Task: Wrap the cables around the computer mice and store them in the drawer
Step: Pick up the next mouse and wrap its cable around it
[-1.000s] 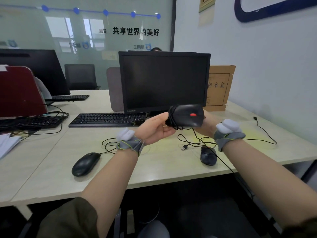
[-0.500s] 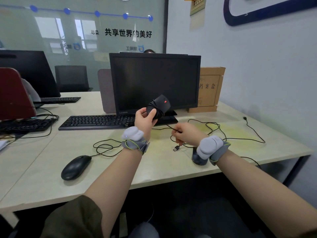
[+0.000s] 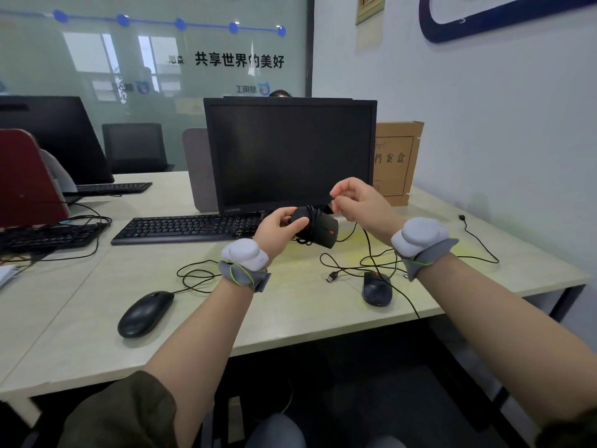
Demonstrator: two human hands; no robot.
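Note:
My left hand [image 3: 280, 228] grips a black mouse with a red wheel [image 3: 324, 230] above the desk, in front of the monitor. Several turns of its black cable are wound around its body. My right hand [image 3: 357, 202] pinches that cable just above the mouse; the rest of the cable [image 3: 371, 253] hangs down to the desk and ends in a USB plug [image 3: 331, 277]. A second wired mouse [image 3: 376, 288] lies on the desk under my right wrist. A third black mouse [image 3: 144, 313] lies at the left with its cable looped behind it. No drawer is in view.
A monitor [image 3: 290, 156] and keyboard [image 3: 187, 228] stand behind my hands. A brown file box [image 3: 398, 163] leans at the wall on the right. Another cable [image 3: 478, 244] trails across the desk's right end. More keyboards and monitors fill the left side of the desk [image 3: 80, 318].
My right hand rose from the desk, drawing the cable up over the mouse. My left hand turned the mouse and lowered it slightly.

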